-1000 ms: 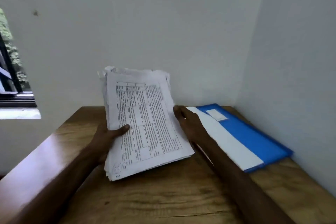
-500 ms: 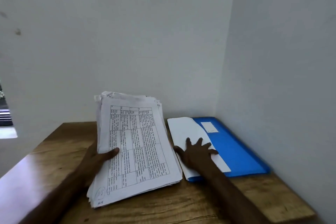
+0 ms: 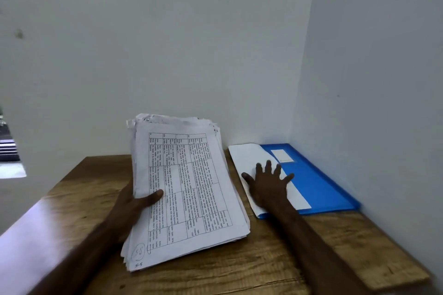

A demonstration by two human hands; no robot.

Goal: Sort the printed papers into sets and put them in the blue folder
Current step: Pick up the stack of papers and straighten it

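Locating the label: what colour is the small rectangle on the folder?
White small rectangular label on blue plastic folder; head view.

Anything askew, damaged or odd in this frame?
The paper stack gripped by the left hand is untidy: its far edge is ragged, with misaligned sheets and crumpled corners. The white sheet under the flat right hand lies at a slant across the blue folder. Nothing else stands out.

- Bare left grip holds a thick, tilted stack of white printed papers.
- Bare right grip lies flat, fingers spread, on a white sheet atop the blue plastic folder.
- Folder rests on the brown wooden tabletop.
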